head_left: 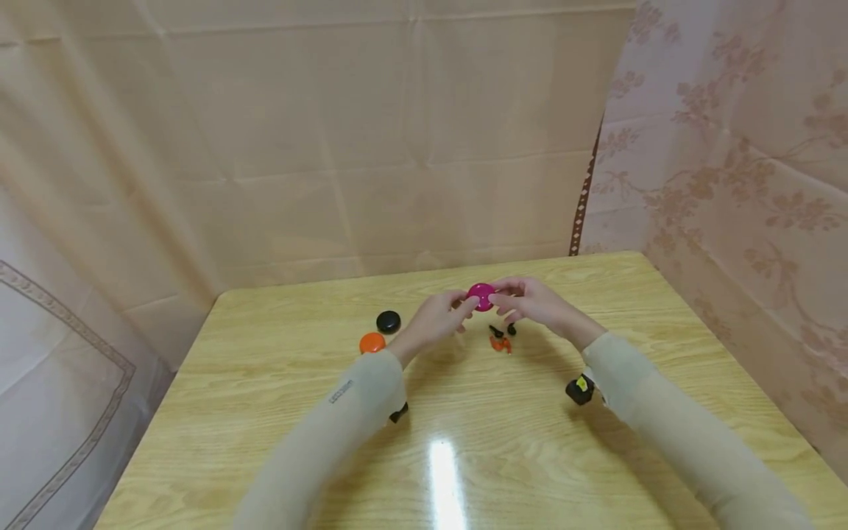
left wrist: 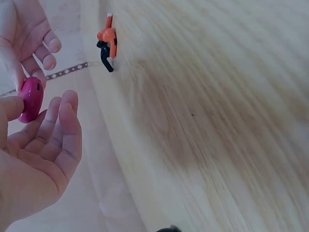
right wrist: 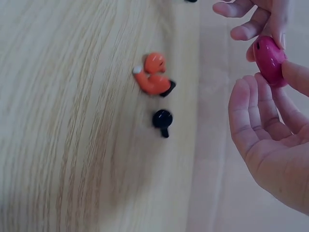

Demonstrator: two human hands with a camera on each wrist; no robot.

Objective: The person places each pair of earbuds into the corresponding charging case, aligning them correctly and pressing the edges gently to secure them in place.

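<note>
Magenta earbud case (head_left: 481,289) is raised over the far part of the wooden surface (head_left: 265,412), between your two hands. Your left hand (head_left: 437,318) pinches it from one side, thumb on its glossy face, and your right hand (head_left: 538,303) pinches it from the other; in both wrist views some of your fingers bend loosely clear of it. A small dark slot shows in its side.

Nearer you lie two orange earbuds (right wrist: 155,85), close together, with two black earbuds (right wrist: 162,119) just beside them. Off to your left, a round black case (head_left: 388,322) rests just beyond a round orange case (head_left: 372,343), whose near edge your left sleeve (head_left: 358,397) partly hides. Beige cloth (head_left: 298,147) hangs behind the surface.
</note>
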